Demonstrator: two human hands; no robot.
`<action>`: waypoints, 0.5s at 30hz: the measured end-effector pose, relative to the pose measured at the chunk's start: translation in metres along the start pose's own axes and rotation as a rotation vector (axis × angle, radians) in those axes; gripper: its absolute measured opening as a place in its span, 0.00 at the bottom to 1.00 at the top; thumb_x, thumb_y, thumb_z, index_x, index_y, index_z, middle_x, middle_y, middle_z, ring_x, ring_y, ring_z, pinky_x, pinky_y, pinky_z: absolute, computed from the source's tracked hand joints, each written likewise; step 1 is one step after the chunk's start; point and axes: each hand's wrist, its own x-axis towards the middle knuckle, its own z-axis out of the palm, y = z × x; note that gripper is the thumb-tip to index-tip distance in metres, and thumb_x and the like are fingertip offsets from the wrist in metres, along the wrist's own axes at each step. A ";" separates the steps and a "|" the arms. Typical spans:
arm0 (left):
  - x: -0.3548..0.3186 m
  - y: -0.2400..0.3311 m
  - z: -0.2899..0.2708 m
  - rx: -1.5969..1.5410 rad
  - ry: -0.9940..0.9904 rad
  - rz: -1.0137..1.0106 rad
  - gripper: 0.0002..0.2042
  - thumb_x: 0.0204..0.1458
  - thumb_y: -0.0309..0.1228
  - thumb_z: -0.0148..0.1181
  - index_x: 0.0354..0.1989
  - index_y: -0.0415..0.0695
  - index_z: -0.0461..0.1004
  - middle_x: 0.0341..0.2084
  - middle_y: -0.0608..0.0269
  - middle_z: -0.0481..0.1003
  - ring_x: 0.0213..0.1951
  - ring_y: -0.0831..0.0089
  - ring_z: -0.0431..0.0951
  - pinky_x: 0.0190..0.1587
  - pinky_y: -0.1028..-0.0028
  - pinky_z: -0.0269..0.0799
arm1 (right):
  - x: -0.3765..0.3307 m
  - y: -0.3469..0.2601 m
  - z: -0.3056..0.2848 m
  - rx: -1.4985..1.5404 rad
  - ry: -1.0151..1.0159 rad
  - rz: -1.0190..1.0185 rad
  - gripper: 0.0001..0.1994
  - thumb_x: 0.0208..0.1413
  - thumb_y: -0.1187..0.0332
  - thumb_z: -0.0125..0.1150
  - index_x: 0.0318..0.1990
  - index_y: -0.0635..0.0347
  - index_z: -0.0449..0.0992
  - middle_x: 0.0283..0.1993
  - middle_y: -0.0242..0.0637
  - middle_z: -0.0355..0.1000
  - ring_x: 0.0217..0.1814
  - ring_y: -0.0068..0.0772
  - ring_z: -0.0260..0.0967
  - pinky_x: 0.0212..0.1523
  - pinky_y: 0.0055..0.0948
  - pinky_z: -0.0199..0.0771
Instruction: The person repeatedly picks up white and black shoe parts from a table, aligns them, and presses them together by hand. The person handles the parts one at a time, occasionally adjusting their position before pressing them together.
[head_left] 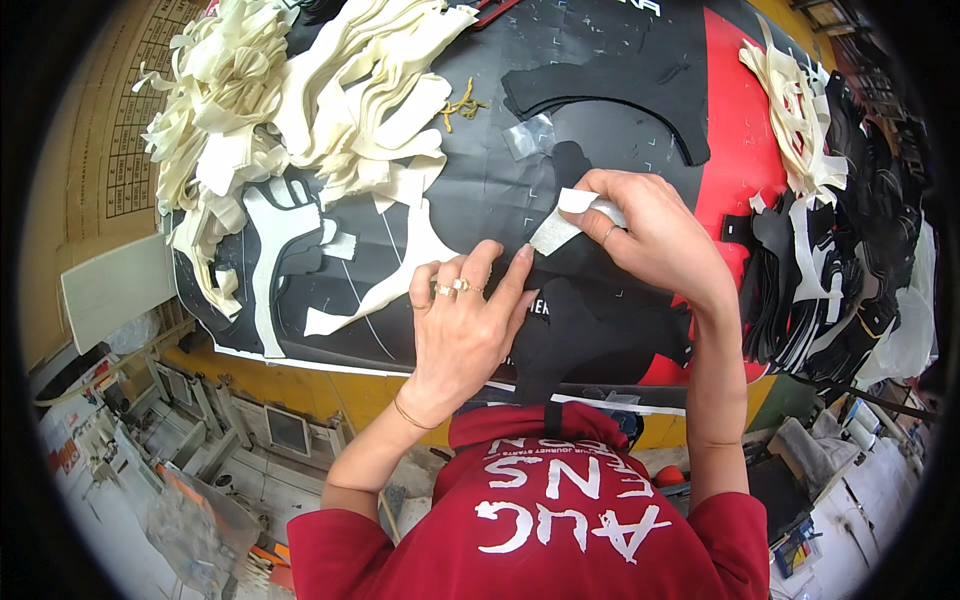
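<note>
Lying on the table point(610, 60) at its near middle: a flat fabric piece point(590, 325), with the left hand point(465, 320) pressed on its left edge and the right hand point(645, 235) just beyond, pinching a paper strip point(560, 225). Heaped far left: foam cutouts point(300, 100). Stacked along the right edge: more cut pieces point(830, 260). Farther back, beyond the hands: a large curved panel point(620, 85).

Open black table surface point(600, 60) ahead of both hands: passage free. Left blocked by cream cut-piece heap point(300, 90). Right edge blocked by black-and-white piece stacks point(840, 270). Large black curved panel point(620, 90) lies flat, no hindrance. Near edge: person's torso close.
</note>
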 end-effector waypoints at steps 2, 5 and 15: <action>0.000 0.000 0.000 0.007 0.003 -0.001 0.21 0.50 0.36 0.70 0.55 0.52 0.79 0.48 0.65 0.71 0.43 0.66 0.71 0.56 0.63 0.55 | 0.000 -0.001 0.000 -0.005 0.004 0.003 0.10 0.60 0.66 0.61 0.39 0.66 0.79 0.35 0.53 0.78 0.40 0.58 0.75 0.42 0.46 0.72; -0.001 0.001 0.000 0.010 0.014 0.002 0.22 0.50 0.35 0.70 0.56 0.52 0.79 0.47 0.64 0.71 0.42 0.66 0.71 0.57 0.63 0.55 | 0.001 -0.002 0.000 -0.006 0.005 0.014 0.11 0.61 0.65 0.61 0.38 0.66 0.79 0.35 0.53 0.78 0.42 0.60 0.75 0.43 0.49 0.73; 0.003 0.002 0.002 0.034 -0.019 0.026 0.23 0.51 0.34 0.69 0.58 0.55 0.78 0.46 0.64 0.69 0.43 0.68 0.70 0.58 0.61 0.55 | 0.000 -0.001 0.004 -0.003 0.009 0.014 0.08 0.59 0.71 0.60 0.40 0.68 0.79 0.37 0.51 0.78 0.40 0.55 0.76 0.41 0.43 0.72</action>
